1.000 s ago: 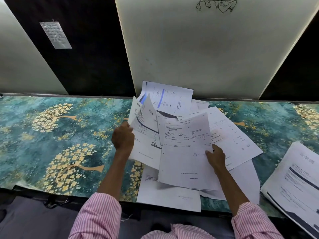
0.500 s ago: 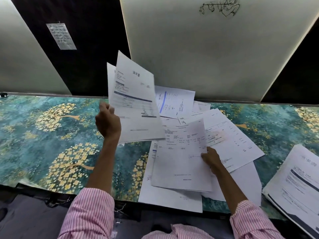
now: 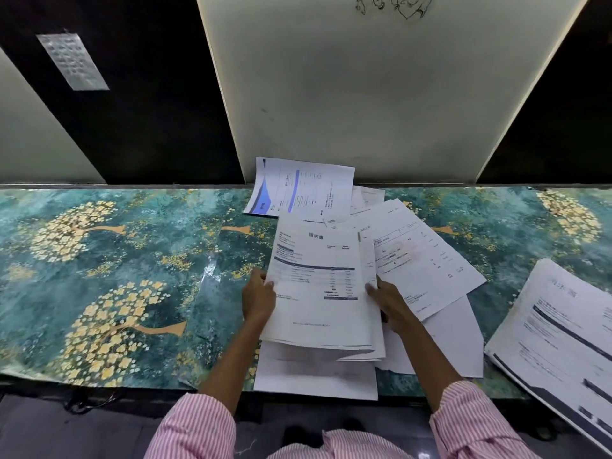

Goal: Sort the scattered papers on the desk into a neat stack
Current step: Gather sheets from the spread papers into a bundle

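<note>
Two hands (image 3: 259, 301) (image 3: 390, 303), one desk (image 3: 132, 260), two paper heaps (image 3: 318, 293) (image 3: 563, 332).

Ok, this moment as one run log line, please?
left hand: grips paper bundle left edge | right hand: grips its right edge | loose sheets: spread on desk | stage: gathering

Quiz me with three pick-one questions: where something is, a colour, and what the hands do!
1. Where is the blue-striped paper? A) by the back wall B) on the floor C) in a drawer
2. What colour are the sleeves? A) green B) pink-striped C) black
3. What are the left hand and right hand doing? A) resting empty B) waving C) holding a bundle of papers
Answers: 1 A, it sits at the wall. 2 B, both arms show pink stripes. 3 C, each hand grips one side.
</note>
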